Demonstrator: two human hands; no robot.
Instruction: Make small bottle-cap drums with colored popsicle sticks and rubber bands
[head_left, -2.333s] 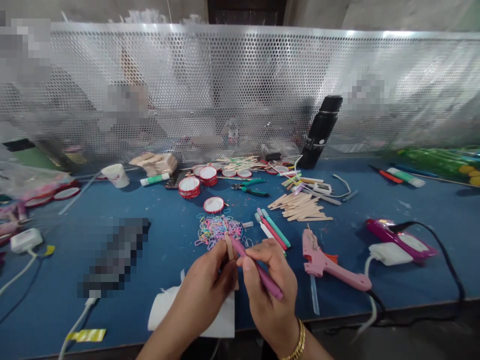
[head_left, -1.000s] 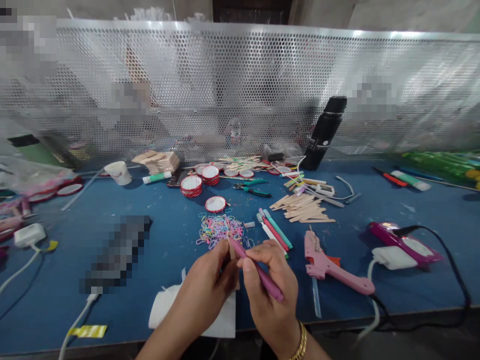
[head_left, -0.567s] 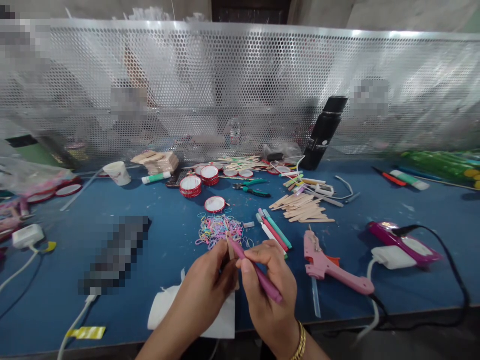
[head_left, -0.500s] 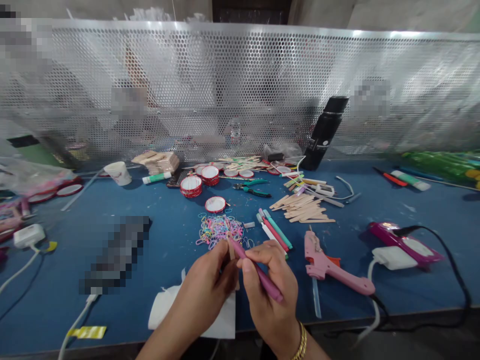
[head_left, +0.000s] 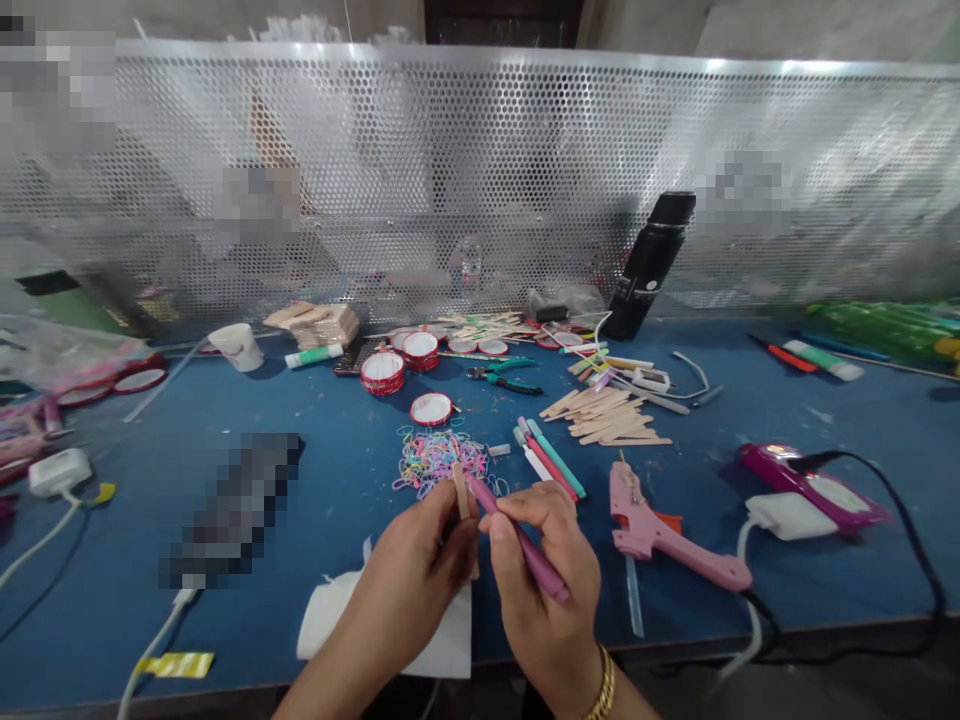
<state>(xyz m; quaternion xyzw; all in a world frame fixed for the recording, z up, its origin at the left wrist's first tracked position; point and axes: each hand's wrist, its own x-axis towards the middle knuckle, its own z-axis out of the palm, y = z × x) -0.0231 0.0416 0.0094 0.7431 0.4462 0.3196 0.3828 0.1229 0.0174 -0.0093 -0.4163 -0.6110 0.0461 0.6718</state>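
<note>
Step in hand, as I judge it: pen work at the upper end of one wooden stick (head_left: 460, 489), held above the desk (head_left: 349, 480) near the middle of its front edge.

Left hand (head_left: 415, 572): grasping the stick between thumb and curled fingers. Upper end stands out past the grip; a short piece of the lower end shows beneath.

Right hand (head_left: 551, 565): grasping a purple pen (head_left: 534, 556) in a writing hold, barrel sloping down toward the desk's front edge. Tip is just beside the right side of the stick's upper end. Whether it touches the wood, I cannot tell; any mark is too small to make out.

Around: white sheet (head_left: 448, 645) under my left hand, at the front edge. Heap of coloured loops (head_left: 431, 462) just beyond both hands; capped pens (head_left: 553, 462) to its right; more sticks (head_left: 611, 415) past those, toward the back edge. Pink glue gun (head_left: 675, 550) lies right of my right hand, near the front edge.

Next move, judged: it calls for a small, light shift of the tip onto the narrow face, the left pinch firm, since I see nothing backing the stick. Too much pressure could tilt it.
</note>
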